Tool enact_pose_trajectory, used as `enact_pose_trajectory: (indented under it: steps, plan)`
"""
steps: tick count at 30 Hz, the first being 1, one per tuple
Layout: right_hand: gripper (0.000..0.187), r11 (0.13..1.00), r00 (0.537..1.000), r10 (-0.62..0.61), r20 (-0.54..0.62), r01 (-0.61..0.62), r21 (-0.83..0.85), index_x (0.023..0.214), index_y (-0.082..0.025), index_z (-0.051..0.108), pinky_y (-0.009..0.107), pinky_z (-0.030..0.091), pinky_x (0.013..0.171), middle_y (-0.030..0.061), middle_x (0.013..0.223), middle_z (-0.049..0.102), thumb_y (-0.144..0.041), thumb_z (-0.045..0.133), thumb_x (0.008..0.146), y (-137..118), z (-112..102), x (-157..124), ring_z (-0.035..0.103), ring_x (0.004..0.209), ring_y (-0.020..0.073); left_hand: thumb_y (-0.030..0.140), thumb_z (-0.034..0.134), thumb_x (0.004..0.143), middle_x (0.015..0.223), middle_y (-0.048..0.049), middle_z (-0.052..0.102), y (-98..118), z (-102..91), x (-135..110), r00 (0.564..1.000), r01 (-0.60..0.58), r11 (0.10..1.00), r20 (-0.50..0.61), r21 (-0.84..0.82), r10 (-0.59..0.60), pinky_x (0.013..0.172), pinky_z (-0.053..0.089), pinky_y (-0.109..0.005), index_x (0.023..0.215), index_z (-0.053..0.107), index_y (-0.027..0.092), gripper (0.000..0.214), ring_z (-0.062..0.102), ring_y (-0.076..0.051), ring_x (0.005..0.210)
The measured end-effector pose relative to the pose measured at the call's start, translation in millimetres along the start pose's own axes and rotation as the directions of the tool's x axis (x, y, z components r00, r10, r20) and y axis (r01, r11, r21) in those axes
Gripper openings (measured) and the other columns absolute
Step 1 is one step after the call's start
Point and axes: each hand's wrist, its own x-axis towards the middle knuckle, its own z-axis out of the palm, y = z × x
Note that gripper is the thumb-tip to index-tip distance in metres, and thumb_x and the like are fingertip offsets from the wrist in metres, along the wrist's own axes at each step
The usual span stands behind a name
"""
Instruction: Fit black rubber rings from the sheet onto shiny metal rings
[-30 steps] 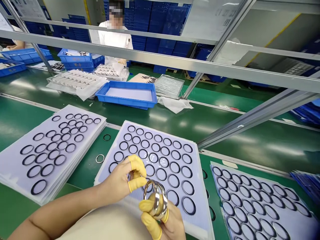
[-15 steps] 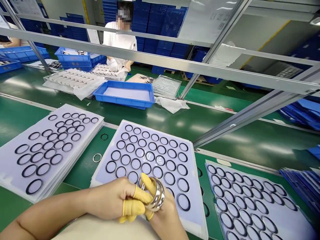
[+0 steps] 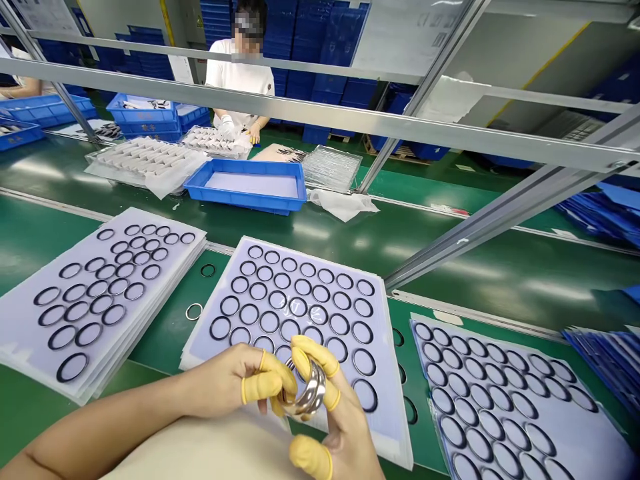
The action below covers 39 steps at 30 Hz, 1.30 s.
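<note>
Left hand (image 3: 233, 383): curled nearly closed on the left edge of some shiny silver metal rings (image 3: 313, 395), yellow finger cots (image 3: 263, 387) on.
Right hand (image 3: 347, 420): fingers wrapped round those rings, thumb spread well off.
Rings: between both hands, over the middle white sheet stack (image 3: 393, 430); probably stiff, lightish, slippery, scratchable, so I'd grab rims, not polished faces.
Green desk (image 3: 163, 340): carries that stack, thin dark round rings (image 3: 375, 400) on top.

Shiny green benchtop (image 3: 340, 250) in front of me catching glare (image 3: 310, 231), metal frame (image 3: 320, 115) across it, tall blue stacks (image 3: 310, 37) behind, greyish wall (image 3: 520, 50) with a yellow stripe (image 3: 555, 59).
</note>
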Motion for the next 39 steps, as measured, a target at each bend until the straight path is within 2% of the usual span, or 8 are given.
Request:
enact_pose_trajectory:
  steps: [3,8,12,17,24,29,36,39]
  plan:
    - [0.059,0.996,0.996,-0.084,-0.001,0.084,-0.042,0.138,-0.032,0.045,0.05,0.041,0.097,0.0115,0.138,0.045,-0.055,0.055,0.084,1.0,1.7,0.2,0.049,0.118,0.0331,0.048,0.066,0.079,0.081,-0.0051,0.067,-1.4,2.0,2.9,1.0,0.01,0.995,-0.027,-0.102,-0.012,0.071,0.047,-0.028,0.081,0.07,0.016,0.032,0.062,-0.016,0.076]
    - [0.047,0.991,0.991,-0.129,-0.032,0.127,-0.051,0.133,-0.033,0.051,0.05,0.043,0.092,0.0112,0.13,0.049,-0.047,0.054,0.088,-0.6,5.7,5.2,0.052,0.111,0.0318,0.037,0.072,0.075,0.073,-0.0028,0.066,-0.2,5.0,4.2,0.994,0.027,0.977,-0.095,-0.209,-0.047,0.067,0.049,-0.027,0.081,0.069,0.014,0.024,0.062,-0.014,0.068]
    - [0.043,0.994,0.994,-0.105,-0.037,0.106,0.019,0.131,-0.033,0.053,0.048,0.044,0.092,0.0102,0.129,0.049,-0.043,0.053,0.089,-1.7,9.3,7.0,0.053,0.108,0.0297,0.033,0.076,0.07,0.071,-0.0016,0.066,-2.2,5.8,3.0,0.987,0.012,0.953,-0.147,-0.302,-0.059,0.057,0.048,-0.022,0.077,0.064,0.013,0.024,0.061,-0.011,0.061]
    - [0.04,0.992,0.998,-0.049,-0.034,0.053,0.113,0.128,-0.033,0.055,0.046,0.047,0.089,0.0101,0.128,0.049,-0.039,0.055,0.088,0.6,12.7,7.0,0.054,0.108,0.0287,0.026,0.076,0.068,0.068,-0.0013,0.066,-3.4,6.4,1.8,0.983,0.054,0.928,-0.143,-0.368,-0.114,0.048,0.046,-0.018,0.074,0.059,0.014,0.021,0.059,-0.009,0.053]
    - [0.039,0.981,0.999,-0.024,-0.03,0.029,0.19,0.128,-0.033,0.054,0.042,0.047,0.093,0.0085,0.13,0.047,-0.033,0.055,0.089,-1.9,12.8,4.5,0.054,0.11,0.026,0.018,0.071,0.068,0.067,-0.0008,0.066,-2.1,8.7,2.0,0.979,0.065,0.921,-0.154,-0.383,-0.133,0.046,0.045,-0.016,0.074,0.058,0.014,0.015,0.059,-0.009,0.053]
    - [0.037,0.979,0.998,0.037,-0.051,-0.026,0.201,0.125,-0.034,0.057,0.043,0.047,0.094,0.0081,0.129,0.049,-0.033,0.057,0.088,-3.0,15.2,2.9,0.054,0.113,0.0268,0.017,0.07,0.069,0.066,-0.0006,0.066,-6.2,8.0,2.8,0.977,0.074,0.93,-0.16,-0.361,-0.14,0.047,0.044,-0.017,0.077,0.059,0.014,0.014,0.059,-0.009,0.053]
    - [0.033,0.964,0.997,0.055,-0.045,-0.041,0.261,0.122,-0.035,0.06,0.043,0.044,0.1,0.0075,0.132,0.052,-0.038,0.056,0.089,0.8,15.6,6.2,0.049,0.122,0.0265,0.025,0.075,0.067,0.063,0.0005,0.064,-2.6,8.4,4.6,0.968,0.076,0.925,-0.194,-0.373,-0.158,0.047,0.042,-0.017,0.072,0.056,0.015,0.022,0.056,-0.008,0.049]
    - [0.029,0.95,0.99,0.116,-0.086,-0.085,0.302,0.117,-0.034,0.064,0.044,0.041,0.103,0.008,0.131,0.054,-0.039,0.054,0.09,4.4,16.7,9.2,0.046,0.125,0.0257,0.031,0.076,0.069,0.065,0.0013,0.063,-9.5,4.3,5.3,0.955,0.017,0.955,-0.279,-0.295,-0.104,0.05,0.044,-0.018,0.072,0.058,0.016,0.023,0.056,-0.008,0.052]
